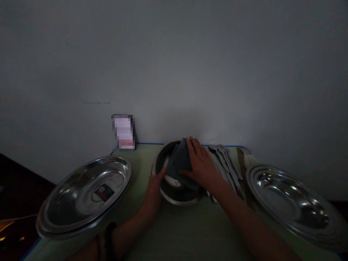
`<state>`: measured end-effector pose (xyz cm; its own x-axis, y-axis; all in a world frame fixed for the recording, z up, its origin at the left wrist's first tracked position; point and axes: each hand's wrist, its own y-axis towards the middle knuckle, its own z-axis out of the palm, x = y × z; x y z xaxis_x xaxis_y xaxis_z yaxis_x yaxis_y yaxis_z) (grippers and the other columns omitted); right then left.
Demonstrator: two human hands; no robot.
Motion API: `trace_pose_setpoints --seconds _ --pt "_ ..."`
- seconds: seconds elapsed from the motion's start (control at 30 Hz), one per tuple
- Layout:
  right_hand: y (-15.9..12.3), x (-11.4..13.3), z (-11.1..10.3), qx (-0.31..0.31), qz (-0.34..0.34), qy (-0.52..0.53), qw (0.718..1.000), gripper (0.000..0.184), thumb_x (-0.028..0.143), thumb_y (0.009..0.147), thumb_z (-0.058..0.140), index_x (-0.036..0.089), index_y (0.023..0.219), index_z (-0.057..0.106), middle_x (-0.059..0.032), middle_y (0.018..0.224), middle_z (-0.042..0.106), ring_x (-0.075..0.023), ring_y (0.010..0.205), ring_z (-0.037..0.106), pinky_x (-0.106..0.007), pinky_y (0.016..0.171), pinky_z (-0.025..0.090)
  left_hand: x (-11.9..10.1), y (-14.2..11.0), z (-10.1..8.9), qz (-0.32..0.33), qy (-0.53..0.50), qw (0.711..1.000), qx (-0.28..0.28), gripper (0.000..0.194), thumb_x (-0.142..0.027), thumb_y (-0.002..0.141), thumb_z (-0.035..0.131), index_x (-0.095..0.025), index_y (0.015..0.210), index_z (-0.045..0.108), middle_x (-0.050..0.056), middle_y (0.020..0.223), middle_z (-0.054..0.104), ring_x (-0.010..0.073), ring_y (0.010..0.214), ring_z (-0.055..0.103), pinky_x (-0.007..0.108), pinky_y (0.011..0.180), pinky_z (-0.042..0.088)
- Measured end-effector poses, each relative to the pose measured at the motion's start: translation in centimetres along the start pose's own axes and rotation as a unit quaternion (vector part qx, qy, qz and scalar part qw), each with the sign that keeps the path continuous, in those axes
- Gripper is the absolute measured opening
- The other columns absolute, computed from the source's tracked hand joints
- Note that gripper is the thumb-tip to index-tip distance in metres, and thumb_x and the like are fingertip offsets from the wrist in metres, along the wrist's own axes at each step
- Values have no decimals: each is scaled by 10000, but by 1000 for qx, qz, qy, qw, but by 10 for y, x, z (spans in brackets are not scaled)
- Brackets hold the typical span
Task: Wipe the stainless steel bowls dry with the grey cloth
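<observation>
A round metal bowl point(179, 201) is at the middle of the table, tilted somewhat. My left hand point(157, 185) grips its left rim, thumb over the edge and fingers hidden behind the outer wall. A folded dark grey-green cloth point(178, 163) lies inside the bowl, against its right side. On that cloth is my right hand point(199, 163), its fingers together along the upper edge and its thumb across the front, holding it to the bowl. Several metal spoons point(225, 163) lie just right of the bowl, partly behind my right forearm.
Large oval metal trays stand at both sides: the left tray point(87, 221) bears a dark label, the right tray point(280, 221) is shiny. Chopsticks point(241, 163) and pale-handled forks point(248, 156) lie near the right one. A phone point(125, 132) leans on the wall point(174, 65) behind the green table point(174, 235).
</observation>
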<state>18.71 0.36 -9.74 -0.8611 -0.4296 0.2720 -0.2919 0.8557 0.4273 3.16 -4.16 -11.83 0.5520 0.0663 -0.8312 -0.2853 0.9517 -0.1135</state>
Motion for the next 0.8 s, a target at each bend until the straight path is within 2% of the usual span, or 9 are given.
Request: trace_pose_setpoints --seconds 0.1,0.17,0.3,0.43,0.53,0.63,0.7,0.8 --pt "4 -6 -5 -18 30 6 999 885 349 754 684 127 1463 204 -195 1385 444 -331 1277 439 -468 1026 404 0 0 -2 7 40 999 35 213 -218 740 702 -222 953 693 58 1007 733 242 1178 582 353 1055 399" --pt "8 -11 -11 -22 46 22 998 724 308 792 636 144 1413 303 -174 1279 527 -313 1147 542 -449 936 463 2 1 -3 -9 36 999 30 203 -221 737 702 -212 940 693 63 987 737 243 1188 575 355 1062 391" --pt "13 -22 -24 -78 50 79 993 356 238 832 541 177 1180 497 -121 1132 611 -261 998 601 -397 852 473 5 3 -1 -63 8 998 5 165 -232 740 694 -198 902 698 77 921 750 256 1129 618 391 1038 423" --pt "15 -24 -39 -132 48 129 982 122 230 792 548 201 910 534 -57 888 642 -206 836 607 -337 769 455 3 3 4 -90 5 996 11 148 -276 789 637 -192 894 698 80 953 754 263 1050 661 415 1022 440" --pt "15 -21 -48 -132 57 182 973 198 251 739 594 204 912 510 -37 839 630 -186 784 600 -314 723 444 2 3 7 -94 9 995 15 172 -284 813 607 -177 918 692 97 999 745 257 1064 654 404 1028 432" --pt "13 -19 -52 -80 81 196 974 313 266 712 622 199 998 513 -34 817 638 -188 756 610 -310 687 441 3 2 8 -79 -6 997 8 203 -252 781 650 -189 971 682 102 973 745 255 1088 642 402 1012 442" --pt "12 -22 -55 -56 91 177 979 283 262 711 630 198 972 539 -43 827 651 -191 756 617 -313 682 444 4 2 8 -73 -14 997 12 248 -248 764 674 -200 1008 676 102 982 741 258 1083 644 408 1005 445" --pt "12 -30 -62 -93 116 141 979 256 271 697 662 195 919 562 -64 886 668 -207 795 630 -334 711 459 5 4 5 -68 -9 998 7 268 -249 749 697 -209 1012 677 97 991 739 257 1089 642 400 1020 431"
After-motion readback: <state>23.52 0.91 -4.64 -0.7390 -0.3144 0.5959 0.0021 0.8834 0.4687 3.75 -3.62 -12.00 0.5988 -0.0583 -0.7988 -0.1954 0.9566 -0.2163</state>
